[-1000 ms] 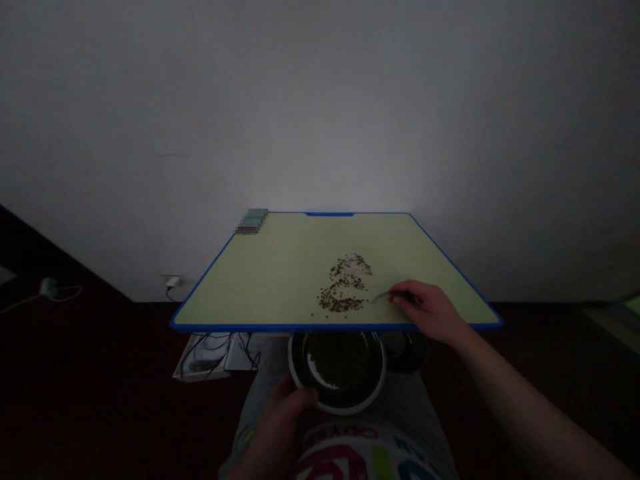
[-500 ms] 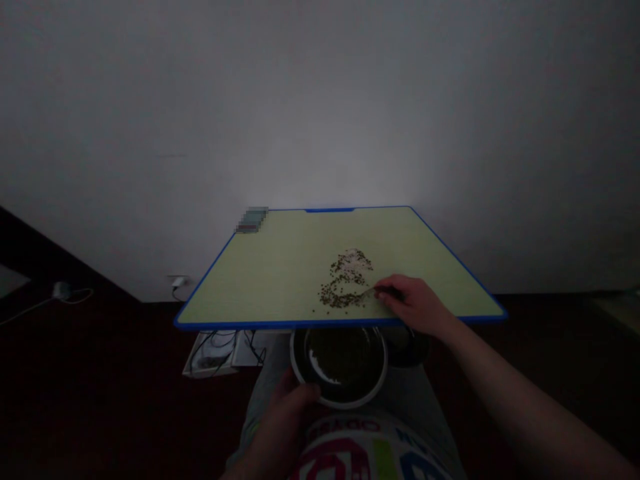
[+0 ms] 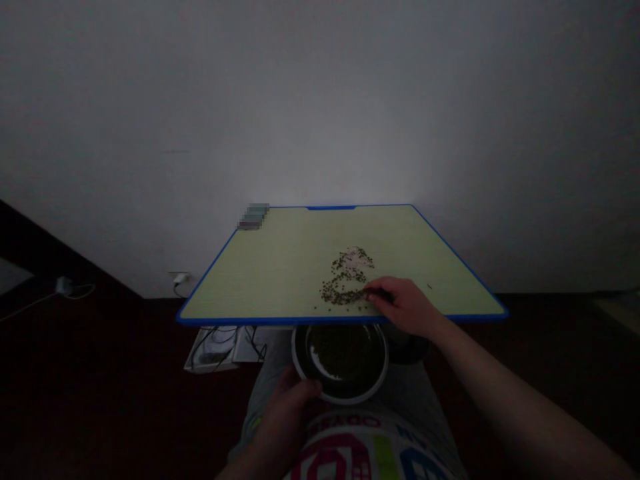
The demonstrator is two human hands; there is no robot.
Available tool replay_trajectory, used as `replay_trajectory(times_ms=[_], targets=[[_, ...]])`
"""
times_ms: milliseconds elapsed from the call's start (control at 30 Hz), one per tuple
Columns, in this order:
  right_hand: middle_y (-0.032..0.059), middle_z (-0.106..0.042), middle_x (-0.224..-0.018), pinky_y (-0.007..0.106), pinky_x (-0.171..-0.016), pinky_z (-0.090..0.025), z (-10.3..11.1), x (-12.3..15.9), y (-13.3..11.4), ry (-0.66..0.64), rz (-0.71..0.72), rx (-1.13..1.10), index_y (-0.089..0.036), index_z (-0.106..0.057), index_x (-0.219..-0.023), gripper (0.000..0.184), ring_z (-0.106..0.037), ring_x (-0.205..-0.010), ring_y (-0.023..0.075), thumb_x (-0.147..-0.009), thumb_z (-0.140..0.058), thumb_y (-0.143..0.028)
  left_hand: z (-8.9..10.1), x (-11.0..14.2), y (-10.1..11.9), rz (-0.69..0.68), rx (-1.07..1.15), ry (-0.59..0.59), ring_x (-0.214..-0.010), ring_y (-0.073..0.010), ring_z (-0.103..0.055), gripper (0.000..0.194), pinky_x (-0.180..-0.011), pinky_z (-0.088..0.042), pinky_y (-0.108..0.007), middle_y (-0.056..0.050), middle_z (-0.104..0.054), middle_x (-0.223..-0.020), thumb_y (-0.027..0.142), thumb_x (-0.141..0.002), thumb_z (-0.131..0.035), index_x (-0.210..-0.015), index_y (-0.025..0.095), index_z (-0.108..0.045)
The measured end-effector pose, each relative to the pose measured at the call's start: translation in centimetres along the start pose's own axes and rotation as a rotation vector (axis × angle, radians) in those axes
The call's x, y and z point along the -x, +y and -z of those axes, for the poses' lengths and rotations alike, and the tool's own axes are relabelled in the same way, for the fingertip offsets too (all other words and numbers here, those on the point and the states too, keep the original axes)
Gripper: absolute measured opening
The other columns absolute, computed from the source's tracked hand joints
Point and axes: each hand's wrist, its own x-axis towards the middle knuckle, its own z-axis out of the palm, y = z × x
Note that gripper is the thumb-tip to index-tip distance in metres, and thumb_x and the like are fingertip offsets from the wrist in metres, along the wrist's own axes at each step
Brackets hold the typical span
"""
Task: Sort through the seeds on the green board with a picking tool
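Note:
My right hand (image 3: 400, 301) is closed in a pinch on a slim metal utensil (image 3: 364, 295), a fork or spoon. Its tip is among small dark beans (image 3: 343, 297) in the nearer part of a scattered pile. Pale grains (image 3: 356, 259) mix with beans in the farther part. Below the table's front edge, my left hand (image 3: 295, 403) grips the near left rim of a white-rimmed bowl (image 3: 349, 401), thumb on the rim and fingers underneath. Dark greenish contents (image 3: 347, 350), likely beans, cover much of the bowl's inside. The bowl is just above my lap.
The pale table (image 3: 270, 267) has a blue rim and stands against the wall. A blurred-out flat object (image 3: 253, 217) lies at its far left corner. Beneath are a white box with cables (image 3: 213, 350) and a dark round container (image 3: 410, 350). A plug (image 3: 179, 278) is in the wall.
My right hand has moved left, bringing the utensil's tip into the near beans. The left hand keeps hold of the bowl. The whole view has shifted slightly.

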Motion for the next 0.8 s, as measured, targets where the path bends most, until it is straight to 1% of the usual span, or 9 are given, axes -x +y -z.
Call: replay_trajectory(times_ms=[200, 300, 400, 467, 567, 667, 800], targets=[[0.0055, -0.072, -0.093, 0.031, -0.076, -0.050, -1.0, -0.6, -0.7, -0.017, 0.029, 0.010, -0.020, -0.069, -0.100, 0.022, -0.066, -0.085, 0.0185, -0.084, -0.053, -0.019, -0.1, 0.1, 0.0, 0.004, 0.062, -0.050, -0.096, -0.0301, -0.069, 0.057, -0.083, -0.054, -0.042, -0.005, -0.076, -0.091, 0.007, -0.065, -0.060, -0.120, 0.022, -0.055], [0.0052, -0.073, -0.093, 0.031, -0.076, -0.050, -1.0, -0.8, -0.7, -0.014, 0.033, 0.001, -0.020, -0.069, -0.100, 0.022, -0.066, -0.085, 0.0184, -0.085, -0.053, -0.020, 0.0, 0.0, -0.1, -0.002, 0.057, -0.047, -0.090, -0.0300, -0.071, 0.053, -0.080, -0.055, -0.042, -0.006, -0.076, -0.090, 0.008, -0.064, -0.062, -0.115, 0.020, -0.057], [0.0057, -0.073, -0.092, 0.031, -0.076, -0.051, -0.7, -0.6, -0.1, 0.027, -0.010, -0.011, -0.019, -0.069, -0.099, 0.022, -0.067, -0.084, 0.0187, -0.084, -0.054, -0.022, 0.2, 0.0, -0.2, -0.001, 0.021, -0.019, -0.081, -0.0297, -0.072, 0.051, -0.075, -0.056, -0.041, -0.008, -0.076, -0.088, 0.010, -0.061, -0.065, -0.111, 0.017, -0.058], [0.0059, -0.073, -0.091, 0.031, -0.074, -0.051, -0.2, -0.2, 0.5, 0.049, -0.054, -0.009, -0.019, -0.069, -0.099, 0.022, -0.067, -0.082, 0.0190, -0.083, -0.054, -0.022, 0.2, 0.0, -0.2, -0.007, 0.011, -0.007, -0.081, -0.0291, -0.072, 0.051, -0.074, -0.057, -0.040, -0.009, -0.076, -0.089, 0.010, -0.061, -0.065, -0.111, 0.016, -0.058], [0.0052, -0.073, -0.088, 0.030, -0.072, -0.052, 0.5, 0.5, 1.1, 0.038, -0.103, -0.012, -0.019, -0.068, -0.096, 0.020, -0.067, -0.079, 0.0188, -0.083, -0.054, -0.024, 0.2, 0.1, -0.1, -0.016, 0.010, 0.016, -0.082, -0.0287, -0.072, 0.053, -0.073, -0.057, -0.040, -0.008, -0.076, -0.090, 0.008, -0.059, -0.065, -0.111, 0.017, -0.057], [0.0048, -0.073, -0.086, 0.030, -0.071, -0.051, 0.9, 0.9, 1.1, 0.013, -0.099, -0.012, -0.019, -0.069, -0.093, 0.018, -0.067, -0.078, 0.0189, -0.082, -0.054, -0.024, 0.2, 0.1, 0.0, -0.001, 0.002, 0.035, -0.080, -0.0290, -0.072, 0.051, -0.072, -0.057, -0.040, -0.008, -0.075, -0.089, 0.009, -0.060, -0.065, -0.109, 0.016, -0.057], [0.0049, -0.073, -0.087, 0.032, -0.073, -0.051, 0.9, 0.8, 0.6, 0.006, -0.058, -0.002, -0.020, -0.069, -0.094, 0.019, -0.066, -0.080, 0.0194, -0.082, -0.054, -0.023, 0.1, 0.0, 0.0, 0.001, -0.004, 0.025, -0.082, -0.0284, -0.072, 0.048, -0.073, -0.057, -0.039, -0.009, -0.075, -0.092, 0.010, -0.062, -0.064, -0.109, 0.016, -0.057]])
